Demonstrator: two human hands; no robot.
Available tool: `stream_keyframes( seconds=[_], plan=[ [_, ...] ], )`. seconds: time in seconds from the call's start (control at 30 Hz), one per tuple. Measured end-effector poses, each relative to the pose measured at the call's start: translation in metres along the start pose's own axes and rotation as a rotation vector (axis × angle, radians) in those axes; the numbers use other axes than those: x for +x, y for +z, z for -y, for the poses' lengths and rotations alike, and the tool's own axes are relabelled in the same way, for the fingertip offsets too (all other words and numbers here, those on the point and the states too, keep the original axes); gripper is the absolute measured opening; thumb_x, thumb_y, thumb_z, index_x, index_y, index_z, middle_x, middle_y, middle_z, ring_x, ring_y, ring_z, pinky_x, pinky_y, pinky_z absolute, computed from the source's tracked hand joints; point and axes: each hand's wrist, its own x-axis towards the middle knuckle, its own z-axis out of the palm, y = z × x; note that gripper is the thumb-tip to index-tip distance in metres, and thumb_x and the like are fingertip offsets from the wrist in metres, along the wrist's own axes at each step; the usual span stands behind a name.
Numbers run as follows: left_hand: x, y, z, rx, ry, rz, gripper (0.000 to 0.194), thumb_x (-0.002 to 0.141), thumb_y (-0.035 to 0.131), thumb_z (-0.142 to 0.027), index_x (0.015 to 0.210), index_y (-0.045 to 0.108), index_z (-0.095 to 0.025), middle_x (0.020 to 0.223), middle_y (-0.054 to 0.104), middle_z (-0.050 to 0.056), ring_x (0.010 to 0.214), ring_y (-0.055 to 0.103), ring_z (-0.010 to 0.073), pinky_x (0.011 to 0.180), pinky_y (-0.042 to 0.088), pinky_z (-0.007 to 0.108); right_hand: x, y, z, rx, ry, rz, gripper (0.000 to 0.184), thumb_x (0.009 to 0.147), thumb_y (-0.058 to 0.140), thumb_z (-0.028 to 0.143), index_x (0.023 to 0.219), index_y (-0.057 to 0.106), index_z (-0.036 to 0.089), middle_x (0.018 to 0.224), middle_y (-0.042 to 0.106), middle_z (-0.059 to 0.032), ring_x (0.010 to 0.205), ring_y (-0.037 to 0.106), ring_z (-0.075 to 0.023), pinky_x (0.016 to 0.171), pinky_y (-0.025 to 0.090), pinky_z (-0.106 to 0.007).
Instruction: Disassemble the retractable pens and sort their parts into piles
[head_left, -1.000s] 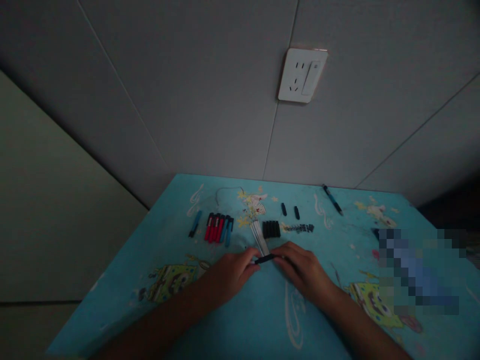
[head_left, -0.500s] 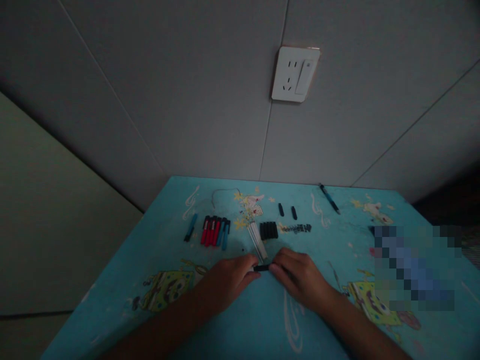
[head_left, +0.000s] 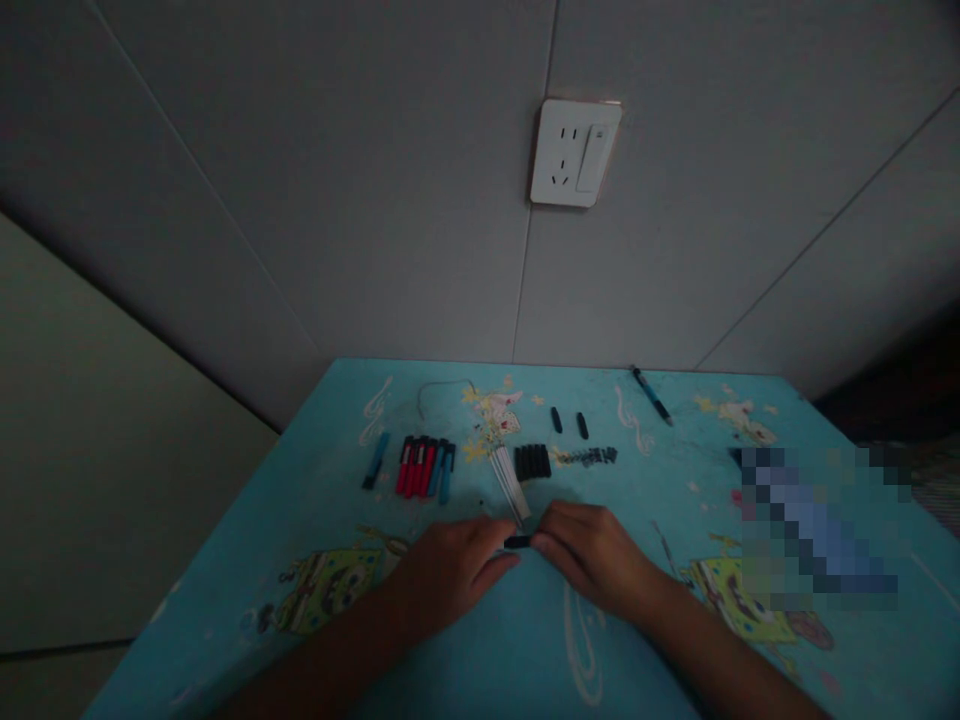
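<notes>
My right hand (head_left: 596, 550) is closed, its thumb and fingers pinching one end of a short black pen grip (head_left: 517, 542). Beside the grip's other end is my left hand (head_left: 457, 570), its thumb and forefinger parted; whether the forefinger still touches the grip I cannot tell. Just beyond my fingertips lies a fan of thin white pen refills (head_left: 510, 485). Behind them several black pen grips (head_left: 532, 462) sit side by side, with a cluster of small dark springs (head_left: 592, 457) to their right. To the left, red and blue pen barrels (head_left: 426, 468) with black clips lie in a row.
A lone blue barrel (head_left: 376, 460) lies left of the row. Two black pieces (head_left: 583, 425) rest farther back, and a blue-black pen (head_left: 652, 396) lies near the wall. On the right is a blurred-out blue item (head_left: 817, 530). A socket (head_left: 576, 152) is on the wall.
My left thumb and forefinger have parted from around the black grip, while my right hand keeps its pinch. The view has shifted slightly, moving the tabletop things left in the picture.
</notes>
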Motion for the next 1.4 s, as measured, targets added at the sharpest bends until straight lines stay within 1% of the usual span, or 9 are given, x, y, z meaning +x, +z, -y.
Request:
stream_keyframes(
  seconds=[0.1,0.27,0.4,0.5,0.73,0.87,0.97,1.17,1.4],
  plan=[
    [0.001,-0.003,-0.002,0.061,0.007,0.020,0.021,0.102,0.044,-0.032,0.106,0.061,-0.021,0.091,0.068,0.005,0.083,0.067,0.0203,0.072,0.051,0.030,0.000,-0.001,0.000,0.015,-0.014,0.007,0.026,0.102,0.047,0.035,0.090,0.064,0.019,0.080,0.061,-0.0027,0.073,0.061,-0.0163,0.070,0.051,-0.030],
    [0.001,-0.006,-0.002,0.053,0.005,-0.023,0.025,0.103,0.041,-0.029,0.115,0.061,-0.021,0.092,0.069,0.006,0.082,0.067,0.0197,0.073,0.051,0.031,0.002,-0.004,0.002,0.087,-0.045,-0.052,0.024,0.097,0.056,0.035,0.116,0.061,0.020,0.105,0.063,-0.0075,0.095,0.061,-0.0201,0.083,0.052,-0.034],
    [0.000,-0.002,0.000,0.036,0.021,-0.037,0.029,0.101,0.047,-0.032,0.126,0.055,-0.020,0.101,0.070,0.007,0.089,0.069,0.0218,0.078,0.052,0.033,0.002,-0.001,0.000,0.046,-0.061,-0.045,0.018,0.100,0.051,0.031,0.099,0.064,0.019,0.092,0.063,-0.0066,0.087,0.060,-0.0199,0.079,0.051,-0.034],
    [0.000,-0.001,-0.001,0.071,0.021,-0.003,0.023,0.101,0.047,-0.031,0.117,0.059,-0.020,0.095,0.071,0.006,0.085,0.069,0.0212,0.074,0.053,0.032,0.003,0.001,0.000,0.010,-0.051,-0.002,0.026,0.102,0.046,0.031,0.087,0.063,0.019,0.079,0.060,-0.0040,0.079,0.059,-0.0190,0.075,0.050,-0.034],
    [0.002,-0.003,-0.001,0.104,0.050,-0.047,0.024,0.101,0.043,-0.022,0.119,0.060,-0.020,0.093,0.071,0.005,0.083,0.069,0.0204,0.073,0.054,0.033,0.004,-0.002,0.000,0.087,-0.075,-0.068,0.024,0.096,0.059,0.035,0.114,0.062,0.020,0.101,0.064,-0.0074,0.095,0.058,-0.0218,0.085,0.049,-0.037],
    [0.001,0.000,0.000,0.092,0.051,-0.059,0.028,0.100,0.050,-0.028,0.126,0.054,-0.020,0.102,0.071,0.005,0.088,0.070,0.0214,0.074,0.055,0.034,0.004,0.001,0.000,0.053,-0.066,-0.056,0.015,0.099,0.054,0.030,0.101,0.063,0.019,0.091,0.064,-0.0064,0.088,0.057,-0.0215,0.080,0.048,-0.037],
    [0.000,0.000,-0.001,0.094,0.050,-0.046,0.021,0.099,0.052,-0.029,0.116,0.059,-0.019,0.095,0.071,0.005,0.083,0.070,0.0202,0.072,0.055,0.032,0.003,0.002,0.000,0.013,-0.041,0.005,0.022,0.101,0.048,0.030,0.089,0.064,0.019,0.079,0.062,-0.0045,0.080,0.057,-0.0206,0.078,0.047,-0.037],
    [0.002,-0.001,0.001,0.127,0.066,-0.041,0.017,0.100,0.049,-0.023,0.110,0.062,-0.018,0.089,0.071,0.005,0.080,0.070,0.0194,0.071,0.056,0.031,0.003,0.002,0.002,0.081,-0.015,-0.012,0.026,0.097,0.056,0.038,0.116,0.061,0.019,0.103,0.065,-0.0078,0.096,0.060,-0.0219,0.086,0.048,-0.035],
    [0.001,0.006,0.005,0.184,0.153,-0.104,0.024,0.102,0.045,-0.028,0.120,0.058,-0.017,0.091,0.072,0.005,0.078,0.071,0.0192,0.068,0.056,0.031,0.005,-0.002,0.009,0.011,-0.065,0.038,0.022,0.101,0.047,0.029,0.099,0.066,0.019,0.083,0.068,-0.0055,0.082,0.061,-0.0200,0.081,0.047,-0.035]
  ],
)
